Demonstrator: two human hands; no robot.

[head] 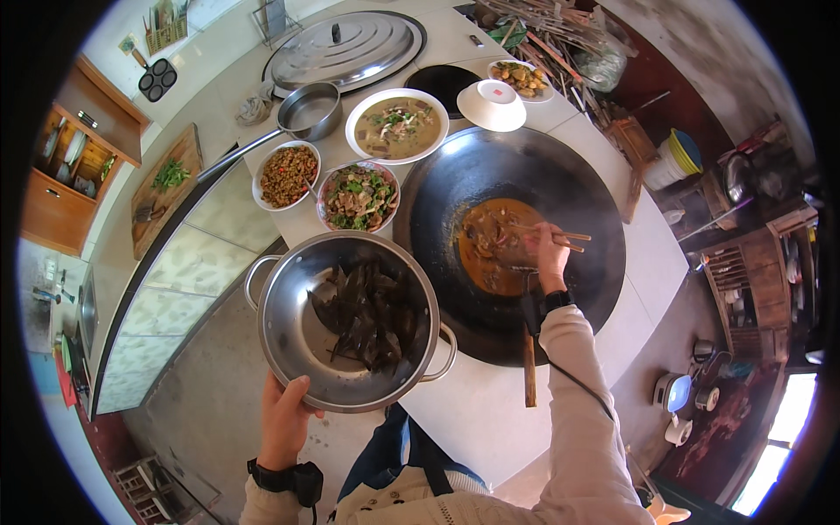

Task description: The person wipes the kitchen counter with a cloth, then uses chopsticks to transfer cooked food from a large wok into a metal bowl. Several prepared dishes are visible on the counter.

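Note:
My left hand (pixel 287 410) grips the rim of a two-handled steel pot (pixel 351 394), tilted beside the wok. Dark, glossy pieces (pixel 371 315), which I cannot identify for sure, lie in it. Over the large black wok (pixel 590 197), my right hand (pixel 552 254) holds a pair of wooden chopsticks (pixel 569 237), their tips over the orange-brown stew (pixel 489 226). A wooden-handled utensil (pixel 529 367) rests in the wok below my right hand, its handle across the near rim; its head is partly hidden in the stew. Faint steam hangs over the wok.
Behind the pot stand a bowl of soup (pixel 397 128), a bowl of meat and greens (pixel 359 197), a bowl of minced food (pixel 287 177) and a long-handled saucepan (pixel 308 111). A white bowl (pixel 492 108) touches the wok's far rim. Firewood (pixel 545 39) lies at the back right.

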